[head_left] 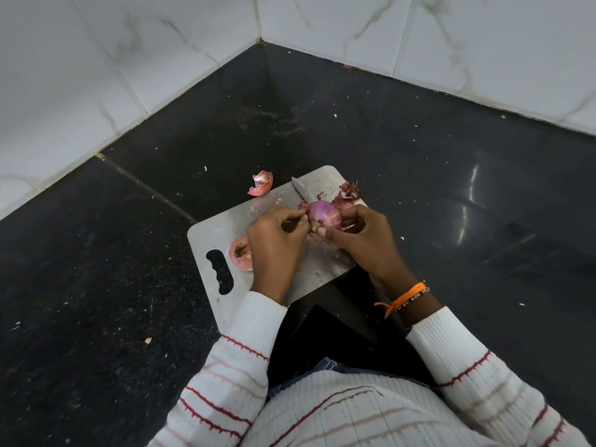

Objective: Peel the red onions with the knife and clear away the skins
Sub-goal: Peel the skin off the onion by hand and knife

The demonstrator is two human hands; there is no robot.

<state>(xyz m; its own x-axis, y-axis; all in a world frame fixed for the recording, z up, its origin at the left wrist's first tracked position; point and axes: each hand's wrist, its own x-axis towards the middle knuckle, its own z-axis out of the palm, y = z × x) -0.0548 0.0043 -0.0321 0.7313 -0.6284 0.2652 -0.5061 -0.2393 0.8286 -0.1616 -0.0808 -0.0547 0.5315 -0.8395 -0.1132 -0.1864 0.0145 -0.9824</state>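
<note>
A partly peeled red onion is held just above the steel cutting board. My right hand grips it from the right and below, thumb at its root end. My left hand pinches at the onion's left side with curled fingers. The knife lies on the board behind the onion; its blade points away to the far left, and its handle is hidden by the onion and hands. A second red onion lies on the board, partly hidden by my left hand. Loose skins lie at the board's far right corner.
A curled piece of onion skin lies on the black counter just beyond the board's far edge. Small skin flecks are scattered over the counter. White tiled walls meet in a corner behind. The board's near edge overhangs the counter front.
</note>
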